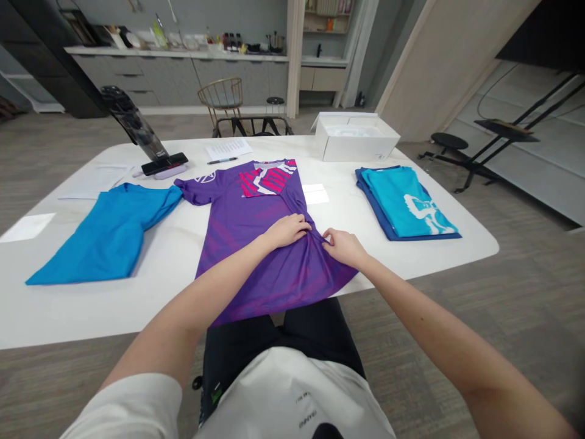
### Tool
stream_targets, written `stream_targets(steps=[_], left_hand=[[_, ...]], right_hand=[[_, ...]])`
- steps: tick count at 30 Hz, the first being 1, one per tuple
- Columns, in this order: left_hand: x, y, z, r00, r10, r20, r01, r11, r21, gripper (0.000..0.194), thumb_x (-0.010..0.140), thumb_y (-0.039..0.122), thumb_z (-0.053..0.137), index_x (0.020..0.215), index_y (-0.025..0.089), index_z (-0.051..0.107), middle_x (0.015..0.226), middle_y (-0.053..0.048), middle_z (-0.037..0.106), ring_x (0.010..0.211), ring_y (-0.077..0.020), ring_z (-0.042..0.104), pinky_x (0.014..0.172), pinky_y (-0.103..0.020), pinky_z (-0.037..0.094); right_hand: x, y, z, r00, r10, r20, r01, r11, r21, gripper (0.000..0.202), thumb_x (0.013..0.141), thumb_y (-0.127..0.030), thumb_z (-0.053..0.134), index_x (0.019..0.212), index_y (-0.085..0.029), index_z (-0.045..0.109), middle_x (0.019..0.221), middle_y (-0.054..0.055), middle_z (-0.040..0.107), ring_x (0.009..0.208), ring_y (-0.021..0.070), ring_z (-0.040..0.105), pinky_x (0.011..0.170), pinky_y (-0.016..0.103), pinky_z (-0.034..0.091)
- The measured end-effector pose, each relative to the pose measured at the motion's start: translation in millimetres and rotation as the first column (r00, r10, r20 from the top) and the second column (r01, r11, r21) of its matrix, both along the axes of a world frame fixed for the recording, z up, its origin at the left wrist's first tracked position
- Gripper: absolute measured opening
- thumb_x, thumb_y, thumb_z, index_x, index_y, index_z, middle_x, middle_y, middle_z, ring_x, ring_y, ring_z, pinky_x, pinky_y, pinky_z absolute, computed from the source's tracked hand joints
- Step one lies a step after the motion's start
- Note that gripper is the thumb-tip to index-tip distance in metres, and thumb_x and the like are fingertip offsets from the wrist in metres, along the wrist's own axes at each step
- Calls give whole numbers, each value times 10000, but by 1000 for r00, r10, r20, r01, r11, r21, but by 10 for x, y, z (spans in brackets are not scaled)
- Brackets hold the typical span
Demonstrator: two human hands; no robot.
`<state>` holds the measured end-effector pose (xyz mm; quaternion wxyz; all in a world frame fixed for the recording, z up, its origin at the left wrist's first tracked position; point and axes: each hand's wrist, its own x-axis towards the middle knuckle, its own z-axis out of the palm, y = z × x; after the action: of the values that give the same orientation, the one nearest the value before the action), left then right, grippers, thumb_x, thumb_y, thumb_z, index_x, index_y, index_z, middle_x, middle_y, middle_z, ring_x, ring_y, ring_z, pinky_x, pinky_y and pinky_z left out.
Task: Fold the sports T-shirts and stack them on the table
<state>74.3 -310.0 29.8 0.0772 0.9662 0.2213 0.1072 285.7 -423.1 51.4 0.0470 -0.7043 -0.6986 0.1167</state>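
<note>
A purple T-shirt (256,250) with a red and white patterned patch near its collar lies spread on the white table, its hem hanging over the front edge. My left hand (289,230) rests on the shirt with its fingers curled at the right side edge, where the fabric bunches into creases. Just to the right, my right hand (343,247) pinches that same side edge between thumb and fingers. The shirt's right sleeve is folded in and hidden; the left one sticks out.
A blue shirt (112,235) lies on the left. Folded blue shirts (402,204) are stacked on the right. Behind stand an open white box (356,146) and a handheld vacuum (141,131). A pen (222,160) and paper sheets (231,148) lie on the table (169,305).
</note>
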Motion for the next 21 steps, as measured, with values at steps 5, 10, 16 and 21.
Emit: stream_targets(steps=[5,10,16,21], left_hand=[[156,-154,8,999,43,-23,-41,998,46,318,1024,240,440,1233,245,679,1096,-69,625,1017,-211,599,881,-319,501],[311,-282,30,996,87,-25,-84,992,97,322,1029,219,406,1212,237,671,1114,-73,628,997,-210,603,859,-326,510],[291,-353,182,997,79,-20,-74,981,180,271,998,173,436,1149,218,656,1111,-78,626,983,-217,585,824,-334,506],[-90,-391,245,998,59,-23,-53,973,223,271,994,164,435,1146,215,653,1121,-92,620,1013,-227,563,858,-349,484]], right_hand=[[151,-279,93,995,-17,102,28,994,-105,168,892,-346,616,921,-201,696,1052,100,751,982,268,683,781,321,439],[165,-498,204,998,2,70,5,995,-95,196,883,-291,625,1043,-196,689,964,97,760,909,254,694,762,300,435],[-12,-654,496,979,86,-185,-88,996,2,175,892,-258,678,1048,-190,716,899,57,741,817,195,671,730,258,422],[-389,-753,639,946,160,-282,-181,982,-50,278,863,-244,722,1131,-174,733,842,35,722,767,182,656,710,257,437]])
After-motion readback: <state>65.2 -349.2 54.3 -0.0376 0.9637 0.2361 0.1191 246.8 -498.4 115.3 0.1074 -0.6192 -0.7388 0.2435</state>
